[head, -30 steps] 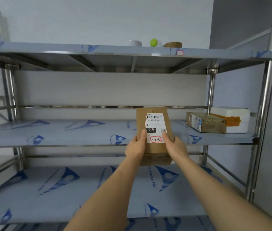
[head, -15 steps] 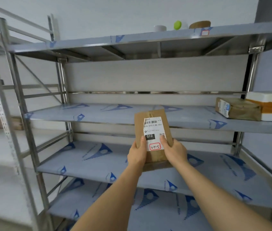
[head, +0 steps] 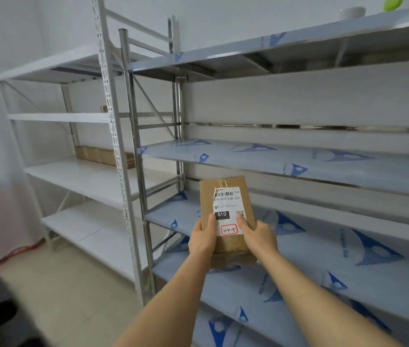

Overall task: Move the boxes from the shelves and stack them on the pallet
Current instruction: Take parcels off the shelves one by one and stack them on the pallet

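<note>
You've got the cardboard parcel (head: 226, 209) up in both hands, in front of the steel rack (head: 298, 166), clear of its shelves. Your left hand (head: 202, 237) curls round its left edge, thumb on the white shipping label (head: 226, 211); your right hand (head: 257, 235) grips the right edge, thumb beside the red-boxed mark. More brown cartons (head: 103, 156) sit on the white rack, well left of your fingers.

two bare forearms run up from the bottom edge, and no sleeve shows anywhere along them. the left hand (head: 202, 240) and right hand (head: 258, 237) wear no gloves, and as far as the soft picture lets one tell, no ring, watch or band.
</note>
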